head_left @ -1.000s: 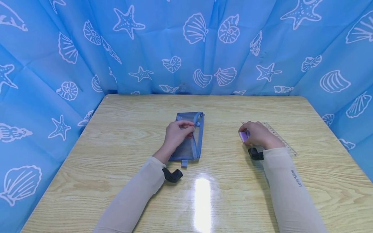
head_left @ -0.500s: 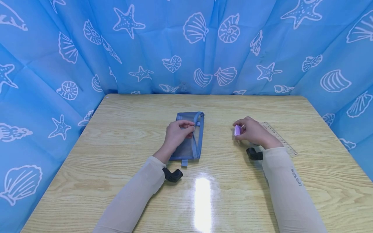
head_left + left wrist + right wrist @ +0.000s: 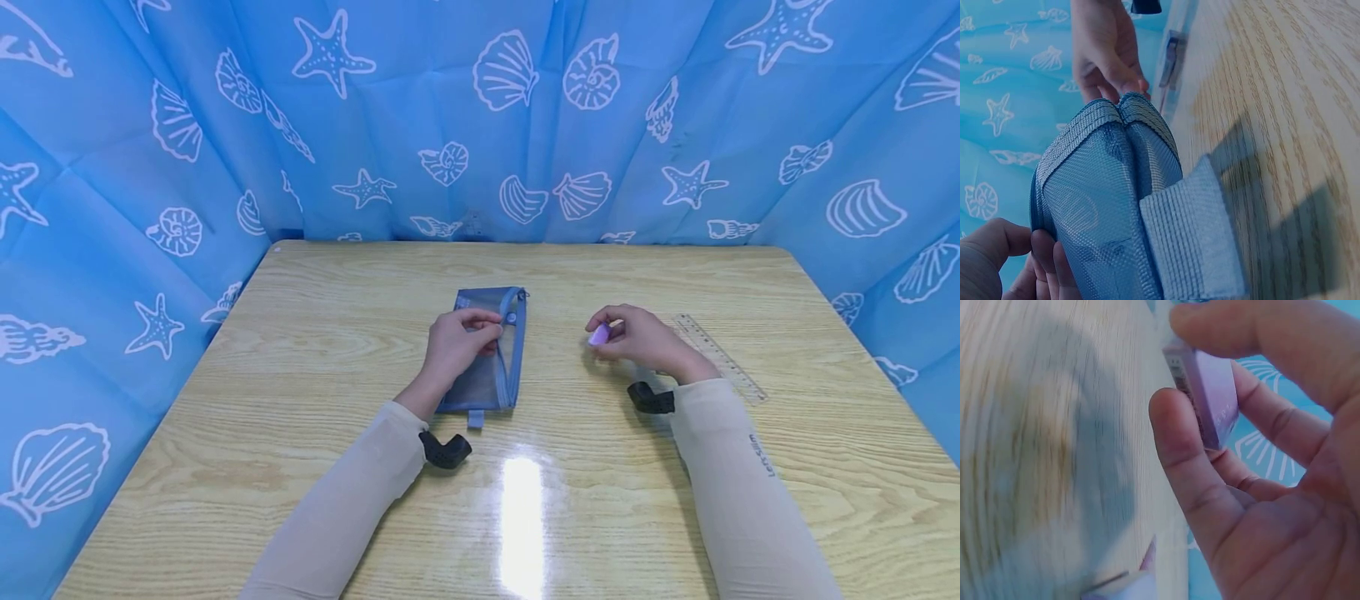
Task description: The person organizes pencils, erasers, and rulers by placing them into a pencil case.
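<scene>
A blue mesh zip pouch point(image 3: 468, 387) lies on the table with its zip parted along the right side. My left hand point(image 3: 461, 337) pinches the edge of that opening; in the left wrist view its thumb and fingers point(image 3: 1044, 250) hold the rim up, so the mouth gapes. To the right, my right hand point(image 3: 641, 337) grips a small purple eraser point(image 3: 598, 335) above the table. Close up in the right wrist view, the eraser point(image 3: 1210, 394) is a block with a white printed side, held between thumb and fingers.
A clear ruler point(image 3: 723, 358) lies slantwise right of the right hand. Low in the right wrist view, a pale purple item point(image 3: 1125, 589) sits on the table, partly cut off. A blue shell-print curtain point(image 3: 555, 108) stands behind the wood-grain table point(image 3: 337, 333).
My right hand has lifted the eraser and carried it left toward the pouch, away from the ruler. The left hand has kept its pinch on the pouch in the same place.
</scene>
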Demonstrator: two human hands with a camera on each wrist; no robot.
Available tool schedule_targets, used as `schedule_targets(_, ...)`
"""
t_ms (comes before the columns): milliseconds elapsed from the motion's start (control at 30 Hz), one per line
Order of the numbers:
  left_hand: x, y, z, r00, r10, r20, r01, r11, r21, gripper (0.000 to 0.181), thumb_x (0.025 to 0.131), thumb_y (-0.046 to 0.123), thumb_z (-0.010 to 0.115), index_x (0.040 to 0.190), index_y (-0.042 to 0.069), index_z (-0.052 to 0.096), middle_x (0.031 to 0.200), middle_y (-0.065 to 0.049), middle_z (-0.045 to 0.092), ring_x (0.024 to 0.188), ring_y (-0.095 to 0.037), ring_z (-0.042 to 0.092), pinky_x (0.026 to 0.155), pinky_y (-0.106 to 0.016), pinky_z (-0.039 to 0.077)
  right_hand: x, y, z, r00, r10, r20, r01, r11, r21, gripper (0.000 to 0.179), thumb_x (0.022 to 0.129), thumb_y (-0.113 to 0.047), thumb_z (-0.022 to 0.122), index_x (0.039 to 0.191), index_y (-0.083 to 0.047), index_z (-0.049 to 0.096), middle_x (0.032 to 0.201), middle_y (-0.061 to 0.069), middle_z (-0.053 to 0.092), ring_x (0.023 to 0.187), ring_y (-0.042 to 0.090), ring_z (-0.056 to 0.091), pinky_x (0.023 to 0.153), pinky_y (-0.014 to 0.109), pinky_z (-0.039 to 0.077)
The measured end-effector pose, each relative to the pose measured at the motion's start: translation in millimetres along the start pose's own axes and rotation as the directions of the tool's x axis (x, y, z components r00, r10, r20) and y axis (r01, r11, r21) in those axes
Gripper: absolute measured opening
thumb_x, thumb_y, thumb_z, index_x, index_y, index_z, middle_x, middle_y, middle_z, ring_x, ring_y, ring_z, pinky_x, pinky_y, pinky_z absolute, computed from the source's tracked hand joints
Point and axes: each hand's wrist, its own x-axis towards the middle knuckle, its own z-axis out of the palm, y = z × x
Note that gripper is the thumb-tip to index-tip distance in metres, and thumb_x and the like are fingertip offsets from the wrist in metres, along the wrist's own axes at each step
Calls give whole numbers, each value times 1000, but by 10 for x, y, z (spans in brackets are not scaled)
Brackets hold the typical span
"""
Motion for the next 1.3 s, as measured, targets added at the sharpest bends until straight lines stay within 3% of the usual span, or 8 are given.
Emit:
schedule_targets(367,-3,11,-11,1000,3,3,-3,1000,6,24,88,17,71,108,4,74,88,-6,72,67,-13,70,66,-29,62,30,42,20,994,75,83,-83,991,103,43,91,-19,71,129,-3,60,125,16,62,109,22,63,86,32,55)
schedule_targets(700,-12,14,-20,1000,-3,3,3,1000,-10,24,88,16,70,108,3,74,89,-7,72,69,-13,70,67,-29,62,37,9,8,987,68,146,-90,985,150,40,93,-10,64,132,-3,59,124,16,64,102,17,66,86,34,55)
schedule_targets(933,-7,10,-17,1000,-1,3,1,1000,-14,25,88,16,70,108,3,74,89,-7,72,69,-13,70,67,-29,62,42,-20,27,995,41,87,-54,986,160,37,93,-14,66,129,-7,63,130,16,62,106,22,66,88,36,55)
schedule_targets(1167,-5,10,-11,1000,5,3,-5,1000,1,23,89,15,70,108,3,74,89,-7,72,68,-13,70,67,-29,62,56,-54,64,999,30,36,-38,973,226,39,93,-16,68,129,-4,59,119,17,63,102,26,66,92,42,55)
schedule_targets(1300,0,9,-11,1000,4,5,-4,1000,-1,23,89,15,70,108,3,74,89,-7,72,69,-14,70,67,-29,62,73,-80,90,998,57,15,-59,967,247,38,91,-19,71,125,-5,60,116,15,65,98,20,66,90,39,56)
